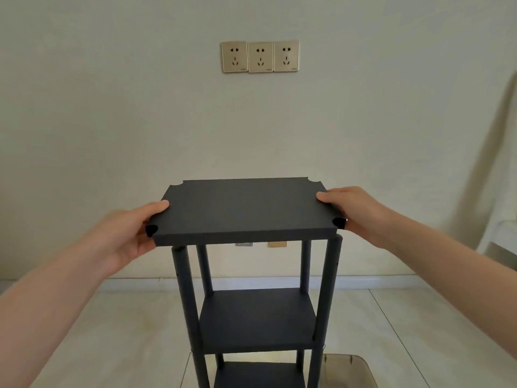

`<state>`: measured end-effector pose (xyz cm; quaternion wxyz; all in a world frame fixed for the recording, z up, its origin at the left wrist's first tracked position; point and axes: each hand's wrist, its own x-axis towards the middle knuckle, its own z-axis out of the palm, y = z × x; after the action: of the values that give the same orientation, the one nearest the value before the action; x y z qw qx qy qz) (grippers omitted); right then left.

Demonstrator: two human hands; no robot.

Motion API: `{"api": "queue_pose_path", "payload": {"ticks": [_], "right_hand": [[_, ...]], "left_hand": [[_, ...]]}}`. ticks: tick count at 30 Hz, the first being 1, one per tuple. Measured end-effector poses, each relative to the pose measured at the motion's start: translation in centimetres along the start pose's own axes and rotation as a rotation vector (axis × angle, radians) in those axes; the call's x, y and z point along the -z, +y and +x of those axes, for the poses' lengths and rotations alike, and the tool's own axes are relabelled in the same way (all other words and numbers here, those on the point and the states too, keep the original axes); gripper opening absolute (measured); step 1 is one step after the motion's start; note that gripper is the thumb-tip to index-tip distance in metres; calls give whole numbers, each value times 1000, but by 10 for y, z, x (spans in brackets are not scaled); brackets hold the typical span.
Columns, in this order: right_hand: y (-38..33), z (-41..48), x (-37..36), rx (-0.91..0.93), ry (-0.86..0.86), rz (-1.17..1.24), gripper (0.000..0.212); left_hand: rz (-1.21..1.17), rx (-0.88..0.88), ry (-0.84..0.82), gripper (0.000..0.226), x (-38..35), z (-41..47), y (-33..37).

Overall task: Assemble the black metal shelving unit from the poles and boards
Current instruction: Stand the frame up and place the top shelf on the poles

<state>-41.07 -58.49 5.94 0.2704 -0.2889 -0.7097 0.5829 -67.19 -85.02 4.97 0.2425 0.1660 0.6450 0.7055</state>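
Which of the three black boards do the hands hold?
The topmost black rectangular board, gripped at both ends by left hand and right hand; middle board and bottom board sit untouched.

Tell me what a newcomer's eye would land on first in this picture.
Dead centre, a black board is held level by its short ends, the left hand and the right hand gripping it just over the tops of the poles. Below it a lower board sits fixed between the poles. High on the pale wall behind, three gold sockets stand in a row.
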Motion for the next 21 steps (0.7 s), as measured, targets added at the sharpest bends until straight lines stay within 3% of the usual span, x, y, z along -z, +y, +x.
{"api": "queue_pose_path", "payload": {"ticks": [4, 10, 21], "right_hand": [[8, 17, 6, -99, 69, -15, 22], [24, 28, -1, -188, 22, -5, 13], [40, 45, -4, -261, 37, 69, 20]], "left_hand": [[27, 48, -31, 15, -14, 9, 1], [8, 77, -51, 12, -13, 15, -8], [-1, 35, -55, 13, -25, 32, -26]]}}
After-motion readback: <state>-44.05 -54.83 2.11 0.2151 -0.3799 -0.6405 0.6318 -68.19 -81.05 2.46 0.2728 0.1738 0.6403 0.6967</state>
